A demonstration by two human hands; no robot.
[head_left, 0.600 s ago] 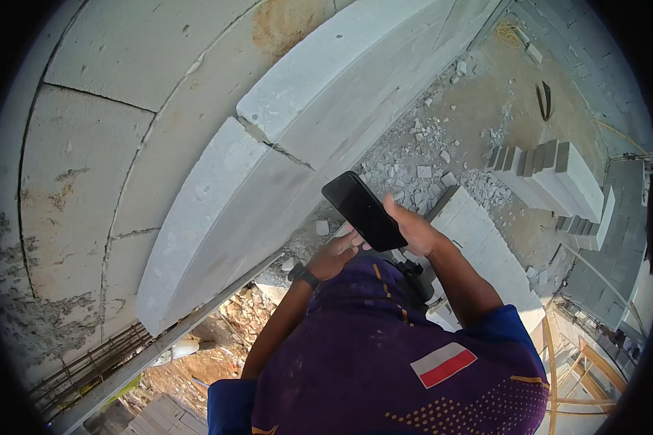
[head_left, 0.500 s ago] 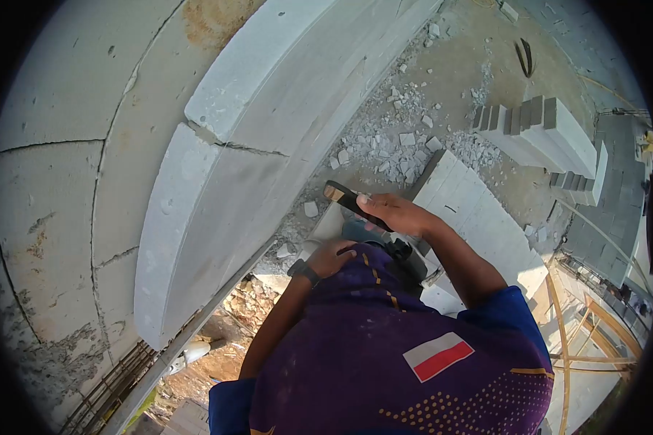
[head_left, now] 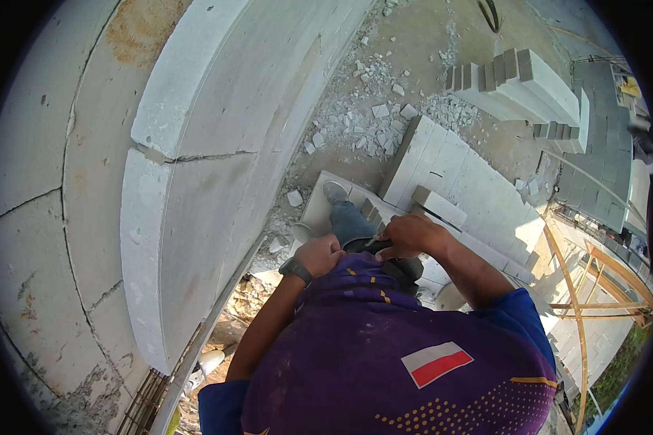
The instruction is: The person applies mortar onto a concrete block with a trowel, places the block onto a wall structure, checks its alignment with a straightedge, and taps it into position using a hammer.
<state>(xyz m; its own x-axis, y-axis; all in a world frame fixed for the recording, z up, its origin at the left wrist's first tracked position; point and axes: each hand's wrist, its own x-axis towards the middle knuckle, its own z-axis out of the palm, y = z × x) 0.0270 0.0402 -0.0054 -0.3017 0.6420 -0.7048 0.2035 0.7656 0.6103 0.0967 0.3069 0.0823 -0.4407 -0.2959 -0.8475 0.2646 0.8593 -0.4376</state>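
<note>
My left hand (head_left: 319,257), with a dark watch (head_left: 295,271) on its wrist, is closed at the front hem of my purple shirt (head_left: 341,326). Beside it, my right hand (head_left: 413,237) is at my waist with thumb and fingers bent together. What that hand grips is hidden against the dark waist area. A dark pouch-like item (head_left: 402,272) hangs just below the right hand. One leg in grey-blue trousers (head_left: 350,223) and a light shoe (head_left: 334,191) show beyond my hands.
A wall of large pale blocks (head_left: 218,145) rises close on the left. White blocks (head_left: 457,170) lie to the right, with more stacked blocks (head_left: 529,80) farther off. Broken rubble (head_left: 373,123) covers the floor ahead. Wooden poles (head_left: 569,312) stand at the right.
My right hand has come down to my waist, and the dark phone-like object it held up is out of sight. My left hand has closed at the shirt hem. The view has shifted.
</note>
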